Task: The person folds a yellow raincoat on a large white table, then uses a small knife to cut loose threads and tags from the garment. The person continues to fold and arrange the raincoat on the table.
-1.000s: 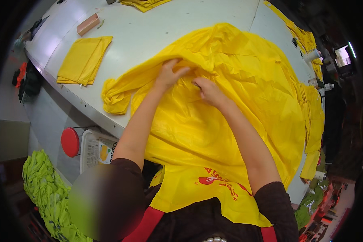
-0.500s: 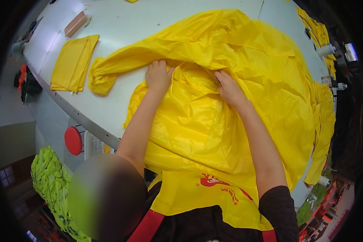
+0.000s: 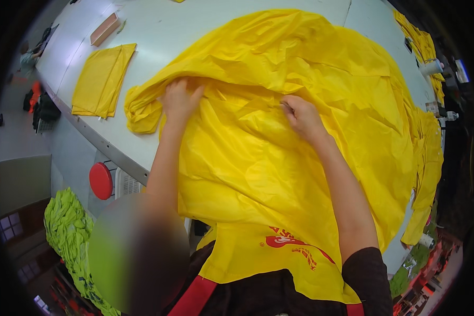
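Note:
A large yellow garment (image 3: 237, 158) of thin, shiny fabric lies crumpled across the table in front of me. My left hand (image 3: 179, 100) is at its left side, slightly blurred. The fingers are stretched and the thumb stands apart, with the fingertips against the underside of a raised fold (image 3: 231, 66). Near the middle of the cloth, my right hand (image 3: 303, 117) is closed, fingers curled together. A small dark bit shows at its fingertips, too small to name. At the far left, a gathered end (image 3: 143, 111) of the cloth lies bunched, sleeve-like.
Left on the pale table (image 3: 158, 31) lie a folded yellow cloth stack (image 3: 104, 79) and a small pinkish open box (image 3: 105, 29). A red stool (image 3: 100, 180) and a bright green fabric heap (image 3: 68, 226) stand below the edge. Yellow pieces (image 3: 426, 163) and a thread cone (image 3: 432, 67) line the right.
My left hand has moved left along the fold, its fingers spreading apart. Fabric below it has been drawn out flatter and wider. My right hand stays almost in place, its fingers more curled.

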Tool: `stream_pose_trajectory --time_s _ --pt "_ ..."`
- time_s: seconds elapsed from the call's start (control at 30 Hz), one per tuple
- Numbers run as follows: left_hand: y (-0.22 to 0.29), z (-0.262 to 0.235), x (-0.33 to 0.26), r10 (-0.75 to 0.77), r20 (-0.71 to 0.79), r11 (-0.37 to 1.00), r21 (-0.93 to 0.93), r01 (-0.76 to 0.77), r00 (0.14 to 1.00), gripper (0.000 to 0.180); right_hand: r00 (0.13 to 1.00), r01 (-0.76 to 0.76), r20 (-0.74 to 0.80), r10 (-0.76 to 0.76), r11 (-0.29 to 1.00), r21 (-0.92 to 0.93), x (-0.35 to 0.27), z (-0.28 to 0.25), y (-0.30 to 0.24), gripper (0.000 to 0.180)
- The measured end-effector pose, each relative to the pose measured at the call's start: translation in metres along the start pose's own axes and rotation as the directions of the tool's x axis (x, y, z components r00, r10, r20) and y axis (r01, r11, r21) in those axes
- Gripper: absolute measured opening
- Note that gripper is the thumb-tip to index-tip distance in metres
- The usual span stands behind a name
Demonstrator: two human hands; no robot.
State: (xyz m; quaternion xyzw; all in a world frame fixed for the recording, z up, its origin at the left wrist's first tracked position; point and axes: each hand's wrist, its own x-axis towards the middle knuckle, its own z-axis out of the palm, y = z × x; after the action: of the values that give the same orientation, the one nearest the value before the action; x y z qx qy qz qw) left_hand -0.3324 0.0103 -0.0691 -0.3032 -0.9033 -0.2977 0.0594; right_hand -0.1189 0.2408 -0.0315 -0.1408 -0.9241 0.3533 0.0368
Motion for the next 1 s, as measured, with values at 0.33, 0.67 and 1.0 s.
stream_pose_trajectory --time_s 0.33,0.67,1.0 --pt "0.014 0.008 0.027 0.058 -0.066 0.871 -0.485 -0.083 0.996 0.057 0.869 -0.172 -0.256 0.422 0.745 0.644 0.049 0.022 -0.005 0.024" --pt "0.013 0.014 0.001 0.314 -0.015 0.931 -0.190 -0.311 0.949 0.062 0.935 0.240 -0.300 -0.190 0.960 0.143 0.010 0.006 -0.025 0.011" --pt "0.001 0.001 -0.025 0.613 0.016 0.778 -0.187 -0.600 0.790 0.018 0.946 0.263 -0.094 -0.312 0.902 -0.342 -0.056 0.044 -0.004 0.032"
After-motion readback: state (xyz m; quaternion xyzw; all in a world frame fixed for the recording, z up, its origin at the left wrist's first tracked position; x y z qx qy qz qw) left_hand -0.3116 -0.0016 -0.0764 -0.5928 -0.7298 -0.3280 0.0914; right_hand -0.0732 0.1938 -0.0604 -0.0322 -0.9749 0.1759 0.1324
